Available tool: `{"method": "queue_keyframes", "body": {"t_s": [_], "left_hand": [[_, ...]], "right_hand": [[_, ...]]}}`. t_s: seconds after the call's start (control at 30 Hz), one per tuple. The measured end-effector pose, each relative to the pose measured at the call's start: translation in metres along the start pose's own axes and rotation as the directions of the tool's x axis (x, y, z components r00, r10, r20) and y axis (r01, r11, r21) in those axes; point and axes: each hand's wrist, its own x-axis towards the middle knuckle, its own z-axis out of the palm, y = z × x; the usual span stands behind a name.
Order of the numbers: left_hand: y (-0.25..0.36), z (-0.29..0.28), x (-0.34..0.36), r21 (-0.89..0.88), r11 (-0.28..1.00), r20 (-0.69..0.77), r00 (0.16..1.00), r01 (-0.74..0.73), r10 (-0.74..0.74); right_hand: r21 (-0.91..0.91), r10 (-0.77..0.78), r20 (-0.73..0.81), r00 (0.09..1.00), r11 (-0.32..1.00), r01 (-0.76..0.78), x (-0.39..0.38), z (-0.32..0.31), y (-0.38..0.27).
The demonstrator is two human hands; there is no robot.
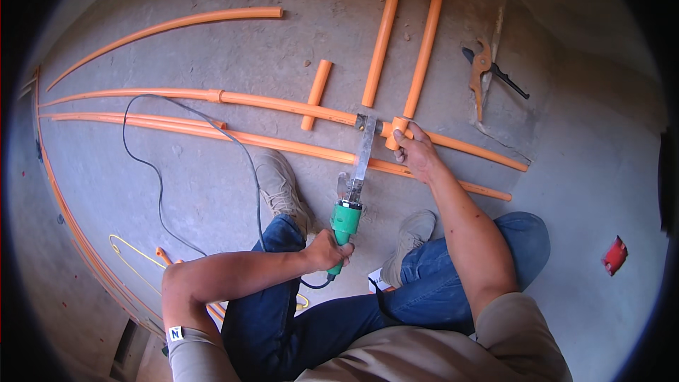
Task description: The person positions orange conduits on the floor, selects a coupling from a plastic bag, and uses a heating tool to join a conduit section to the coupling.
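Observation:
My left hand (329, 250) is wrapped round the green handle of a pipe fusion welder (346, 218), whose flat metal heating plate points away from me. At the plate's far end, a long orange pipe (290, 105) meets it from the left. On the plate's other side, my right hand (417, 152) grips an orange tee fitting (397, 133) between thumb and fingers. The fitting's left end is up against the heating tool; how deep it sits there I cannot tell. Beneath the plate runs a second long orange pipe (304, 147).
Two orange pipes (386, 28) extend to the far side, and a short orange piece (317, 92) lies left of them. An orange-and-black pipe cutter (482, 71) rests at the far right. The welder's dark cord (161, 184) loops over the left floor. A red object (614, 255) is at right.

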Motion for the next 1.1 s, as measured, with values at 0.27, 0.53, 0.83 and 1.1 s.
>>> {"method": "queue_keyframes", "body": {"t_s": [0.27,0.53,0.83,1.1], "left_hand": [[-0.019,-0.002,0.020,-0.056,0.997,0.030,0.999,-0.044,0.045],[-0.024,0.000,0.033,0.083,0.997,-0.019,1.000,-0.007,0.009],[-0.015,-0.001,0.014,-0.042,0.998,0.024,0.999,0.043,-0.042],[0.036,0.008,-0.032,-0.082,0.995,0.018,0.998,-0.064,0.066]], "right_hand": [[0.037,-0.050,-0.006,0.999,0.998,0.050,0.003,0.002,0.006],[-0.004,-0.062,0.004,0.998,0.998,0.062,0.002,0.001,0.000],[-0.068,-0.055,-0.052,0.997,0.996,0.051,-0.001,0.010,-0.004],[0.007,-0.008,0.031,0.999,1.000,0.008,-0.015,0.004,-0.033]]}}
